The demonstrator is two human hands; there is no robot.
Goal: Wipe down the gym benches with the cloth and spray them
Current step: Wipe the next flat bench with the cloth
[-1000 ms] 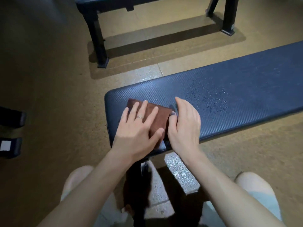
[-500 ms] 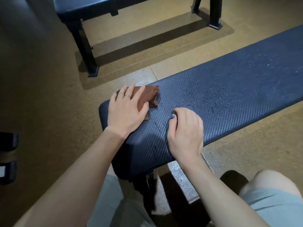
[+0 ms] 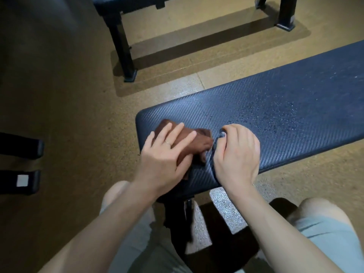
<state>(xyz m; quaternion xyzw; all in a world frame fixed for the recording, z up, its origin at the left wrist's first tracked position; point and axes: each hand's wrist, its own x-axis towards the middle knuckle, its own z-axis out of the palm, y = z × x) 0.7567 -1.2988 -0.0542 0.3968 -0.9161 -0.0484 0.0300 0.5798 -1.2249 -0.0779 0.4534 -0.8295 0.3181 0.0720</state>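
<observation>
Down at the near end of the dark blue padded bench, the left hand is lying flat on a folded brown cloth, its fingers spread apart and pressing the fabric against the textured vinyl. A thin ring is showing on one of those fingers. The cloth is sitting near the bench's rounded left corner, with one corner hanging slightly over the near edge under the thumb.

Just beside the cloth, the right hand is resting on the pad with its fingers curled under and held together, knuckles up, the thumb lying along the near side of the pad; it is not gripping anything that can be seen. The two hands are nearly touching, with a narrow strip of vinyl between them.

Beyond the right hand, droplets of spray are beading across the middle of the pad, thinning out toward the far right end.

Farther back, a second bench is standing on black legs on the tan speckled floor, well apart from the first. Below the forearms, the person's bare knees and light shorts are showing on either side of the bench's black support post.
</observation>
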